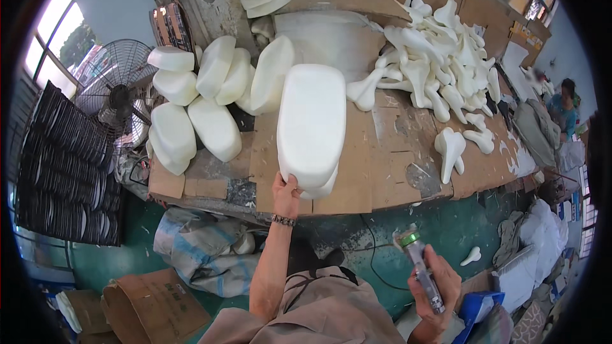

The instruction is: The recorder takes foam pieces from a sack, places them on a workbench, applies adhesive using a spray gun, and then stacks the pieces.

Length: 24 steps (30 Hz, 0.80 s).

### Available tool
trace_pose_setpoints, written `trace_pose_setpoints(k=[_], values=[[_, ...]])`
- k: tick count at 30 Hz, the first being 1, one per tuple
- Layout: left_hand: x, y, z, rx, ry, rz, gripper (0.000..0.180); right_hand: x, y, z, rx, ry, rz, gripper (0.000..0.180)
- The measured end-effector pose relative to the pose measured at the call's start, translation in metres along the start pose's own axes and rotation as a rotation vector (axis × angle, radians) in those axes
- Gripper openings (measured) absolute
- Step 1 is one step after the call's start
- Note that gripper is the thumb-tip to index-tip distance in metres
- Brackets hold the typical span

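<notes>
My left hand (287,195) grips the near end of a long, rounded white foam block (312,118), its thumb along the side. Under its near end the edge of another white piece (324,188) shows; whether the two are joined I cannot tell. My right hand (441,285) is wrapped round a slim hand-held power tool (421,266) with a grey, see-through-looking body and a green collar. The tool's head points up and left, apart from the block, in front of the table's near edge. The tip of the tool is blurred.
Several white foam blocks (215,129) lie left on the cardboard-covered table (347,185). Bone-shaped foam pieces (433,57) are heaped right. A fan (119,94) stands left. A cable (376,261), sacks (204,248) and a carton (153,309) lie on the floor. Another person (564,108) is far right.
</notes>
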<state>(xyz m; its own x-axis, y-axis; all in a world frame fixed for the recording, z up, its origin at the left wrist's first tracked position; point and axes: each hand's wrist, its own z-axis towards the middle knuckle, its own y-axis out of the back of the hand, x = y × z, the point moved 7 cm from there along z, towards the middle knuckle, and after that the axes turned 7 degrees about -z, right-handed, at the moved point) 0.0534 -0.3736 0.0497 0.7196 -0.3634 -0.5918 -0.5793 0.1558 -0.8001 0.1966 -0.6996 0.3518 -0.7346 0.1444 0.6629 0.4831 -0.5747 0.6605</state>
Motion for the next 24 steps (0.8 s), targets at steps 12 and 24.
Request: trace_pose_setpoints(k=[12,24], values=[[-0.037,0.030,0.012,-0.134,0.065,0.289,0.027,-0.026,-0.034,0.027,0.063,-0.149,0.031,0.053],[-0.034,0.018,0.316,0.830,-0.744,2.377,0.025,-0.025,-0.115,0.081,0.026,-0.519,0.006,0.050]])
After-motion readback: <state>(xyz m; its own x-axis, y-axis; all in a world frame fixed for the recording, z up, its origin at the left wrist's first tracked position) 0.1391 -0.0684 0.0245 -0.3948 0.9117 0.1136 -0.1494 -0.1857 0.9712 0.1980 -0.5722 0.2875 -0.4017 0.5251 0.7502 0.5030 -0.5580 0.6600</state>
